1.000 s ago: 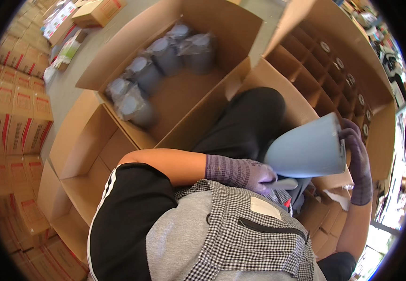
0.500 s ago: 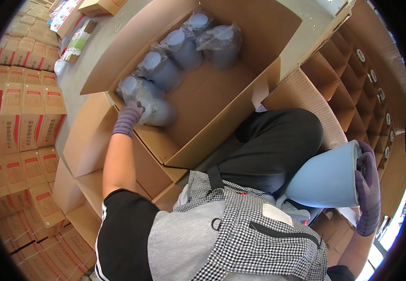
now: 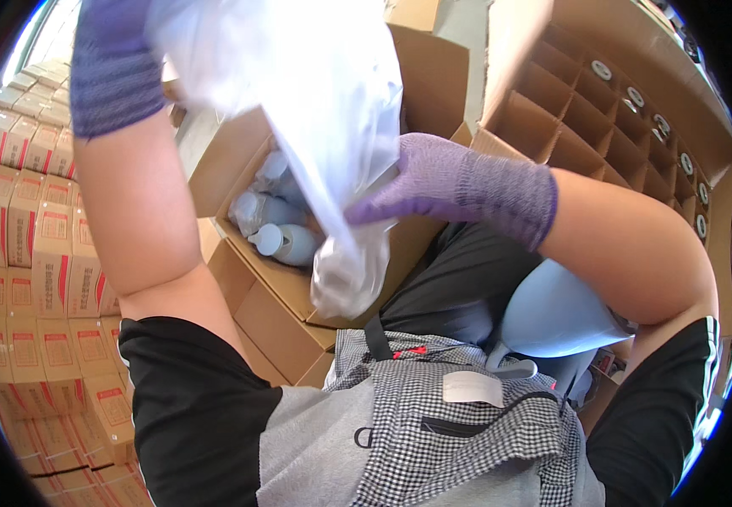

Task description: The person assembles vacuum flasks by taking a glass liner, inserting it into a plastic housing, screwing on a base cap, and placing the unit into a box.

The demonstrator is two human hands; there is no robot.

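A filmy white plastic bag [image 3: 332, 93], smeared by motion, stretches down in front of me over the open carton. My left hand [image 3: 117, 51], in a purple knit glove, is raised at the top left with the bag's upper end; its fingers are mostly hidden. My right hand [image 3: 434, 182], gloved alike, closes on the bag's side, thumb in front. The bag's crumpled lower end [image 3: 349, 275] hangs at the carton's near corner. A large light-blue jug [image 3: 560, 308] lies across my lap beneath my right forearm, its handle [image 3: 510, 367] toward my apron.
The open carton [image 3: 231, 173] holds several light-blue jugs [image 3: 290, 243], some in clear wrap. At right stands a carton with cardboard dividers [image 3: 569, 110] and white round pieces in some cells. Printed cartons [image 3: 49, 279] are stacked along the left.
My left hand has risen from the wrapped jugs, and the white bag is now spread before me. My right hand has left the large jug's rim and moved left to the bag.
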